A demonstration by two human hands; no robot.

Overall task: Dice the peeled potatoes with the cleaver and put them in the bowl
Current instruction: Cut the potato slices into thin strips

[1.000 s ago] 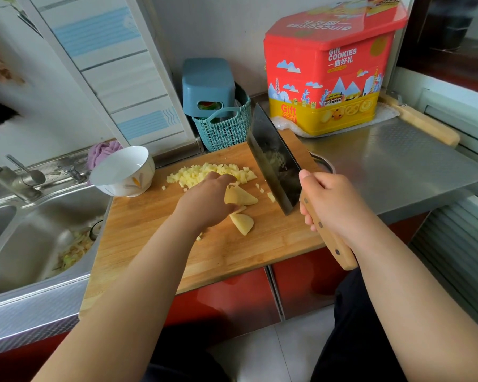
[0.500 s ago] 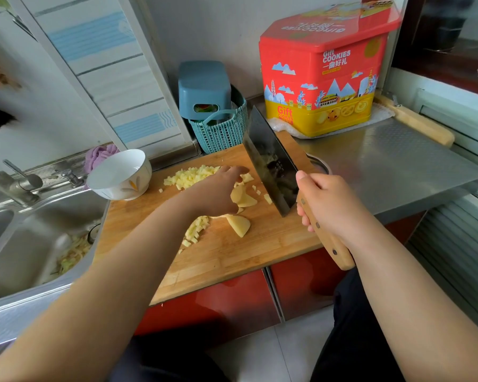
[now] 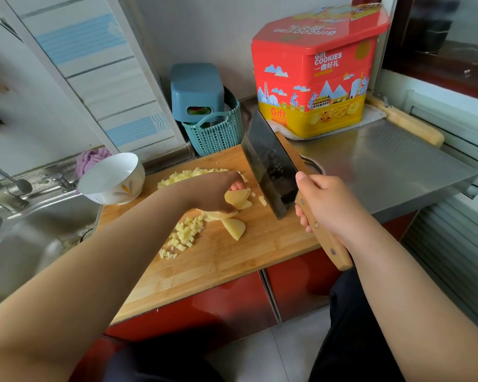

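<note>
Left hand point(image 3: 213, 193) pinches potato slices point(image 3: 236, 198) on the board — right hand point(image 3: 326, 208) grips the cleaver point(image 3: 271, 166) just beside them.

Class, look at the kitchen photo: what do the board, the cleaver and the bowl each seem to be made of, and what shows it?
Board: looks like bamboo or wood, matte, with pale glued strips and grain lines.
Cleaver: dark, dull metal blade, likely steel; handle of light wood with visible rivets.
Bowl: probably glazed ceramic, glossy white with a painted leaf motif, though plastic cannot be ruled out.
</note>
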